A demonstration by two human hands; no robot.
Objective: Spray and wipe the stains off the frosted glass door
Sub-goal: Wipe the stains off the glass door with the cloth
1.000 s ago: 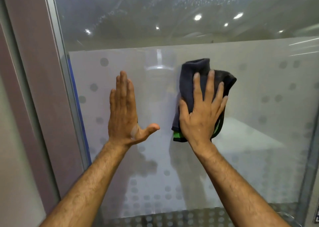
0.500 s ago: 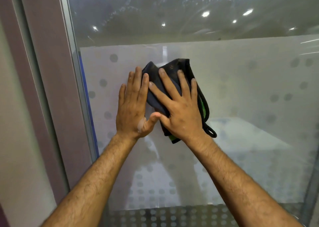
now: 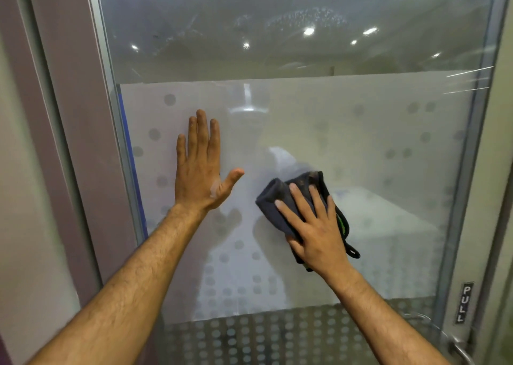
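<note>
The frosted glass door point(image 3: 361, 142) fills the view, with a dotted frosted band across its middle and clear glass above. My left hand point(image 3: 201, 167) lies flat on the frosted band, fingers up and thumb spread, holding nothing. My right hand point(image 3: 316, 228) presses a dark grey cloth point(image 3: 273, 201) with a green edge against the glass, lower and to the right of the left hand. Smears and spray droplets point(image 3: 302, 17) show on the clear upper glass. No spray bottle is in view.
A purple-grey door frame point(image 3: 72, 142) runs down the left side. At the lower right are a "PULL" label point(image 3: 466, 302) and a metal handle point(image 3: 458, 345). The lower band of the glass point(image 3: 263, 339) has dense dots.
My right hand has slid the cloth down and to the right, away from the left hand. My left hand has stayed flat on the glass.
</note>
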